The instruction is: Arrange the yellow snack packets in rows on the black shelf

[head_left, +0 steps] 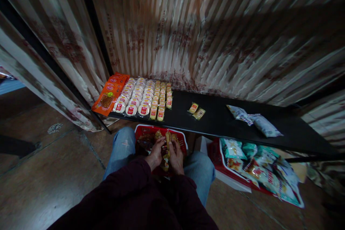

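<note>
Both of my hands are inside a red basket (185,143) with a pale rim, between my knees. My right hand (176,157) is closed around a narrow yellow wrapped snack (168,139), which points up toward the shelf. Just beside it, my left hand (155,153) has its fingers curled in; what they hold, if anything, is hidden. More wrapped snacks lie under and around the hands, too dim to tell apart. On the shelf above stand rows of round white packaged cakes (131,110) and small yellow wrapped snacks (161,113).
A black shelf (178,115) runs across in front of me. Orange snack bags (106,97) lie at its left end, two small yellow packets (193,107) mid-shelf, silvery bags (265,125) farther right. Another red basket (237,175) holds green and white bags. Pleated curtain (175,25) hangs behind.
</note>
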A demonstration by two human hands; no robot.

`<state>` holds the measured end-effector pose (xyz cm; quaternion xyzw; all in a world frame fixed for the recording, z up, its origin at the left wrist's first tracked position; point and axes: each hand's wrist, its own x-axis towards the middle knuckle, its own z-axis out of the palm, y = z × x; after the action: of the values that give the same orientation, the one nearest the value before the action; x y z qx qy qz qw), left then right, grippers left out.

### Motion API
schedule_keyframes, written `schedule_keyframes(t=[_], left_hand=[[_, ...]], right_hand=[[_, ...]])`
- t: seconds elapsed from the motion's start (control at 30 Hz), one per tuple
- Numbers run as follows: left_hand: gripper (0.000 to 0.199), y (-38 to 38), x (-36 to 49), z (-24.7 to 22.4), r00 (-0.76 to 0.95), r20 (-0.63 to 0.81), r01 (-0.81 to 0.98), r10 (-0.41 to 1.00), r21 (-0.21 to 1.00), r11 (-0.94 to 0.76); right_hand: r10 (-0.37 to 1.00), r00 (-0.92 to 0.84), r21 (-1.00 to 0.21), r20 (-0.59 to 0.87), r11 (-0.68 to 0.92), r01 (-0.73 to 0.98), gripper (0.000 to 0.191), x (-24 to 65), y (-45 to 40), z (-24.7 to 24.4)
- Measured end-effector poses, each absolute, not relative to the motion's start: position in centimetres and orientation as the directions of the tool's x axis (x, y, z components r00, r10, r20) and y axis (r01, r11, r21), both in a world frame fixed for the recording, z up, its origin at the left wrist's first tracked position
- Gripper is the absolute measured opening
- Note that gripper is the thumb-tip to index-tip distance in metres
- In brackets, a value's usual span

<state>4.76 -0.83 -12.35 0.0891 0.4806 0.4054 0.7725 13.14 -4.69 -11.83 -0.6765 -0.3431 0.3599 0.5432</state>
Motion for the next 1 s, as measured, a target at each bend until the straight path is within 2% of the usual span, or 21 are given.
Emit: schedule_keyframes(t=[0.3, 0.47, 0.67, 0.83, 1.0], left_hand=[[0.031, -1.2, 4.8, -12.4, 0.137, -0.573, -0.444, 0.808, 0.694, 0.567], [0.031, -1.1, 4.8, -12.1, 0.096, -0.536, -0.441, 0.838, 0.732, 0.519], [0.027, -1.2, 5.0, -10.8, 0.079, -0.520, -0.447, 0.850, 0.744, 0.497], [0.024, -1.3, 5.0, -10.7, 0.066, -0.515, -0.409, 0.855, 0.767, 0.494], [0.029, -1.3, 5.0, -11.6, 0.045, -0.483, -0.315, 0.875, 0.824, 0.471]], right_hand=[[0.845, 0.503, -0.971, -0.184, -0.236, 0.041, 0.059, 13.1, -4.7, -11.6], [0.830, 0.522, -0.976, -0.196, -0.218, -0.019, 0.054, 13.2, -4.5, -12.3], [0.798, 0.538, -0.954, -0.273, -0.296, -0.045, 0.062, 13.6, -4.6, -13.3], [0.812, 0.561, -0.965, -0.162, -0.250, 0.083, 0.060, 13.9, -4.6, -13.7], [0.830, 0.548, -0.949, -0.102, -0.246, 0.196, 0.060, 14.2, -4.3, -14.4]])
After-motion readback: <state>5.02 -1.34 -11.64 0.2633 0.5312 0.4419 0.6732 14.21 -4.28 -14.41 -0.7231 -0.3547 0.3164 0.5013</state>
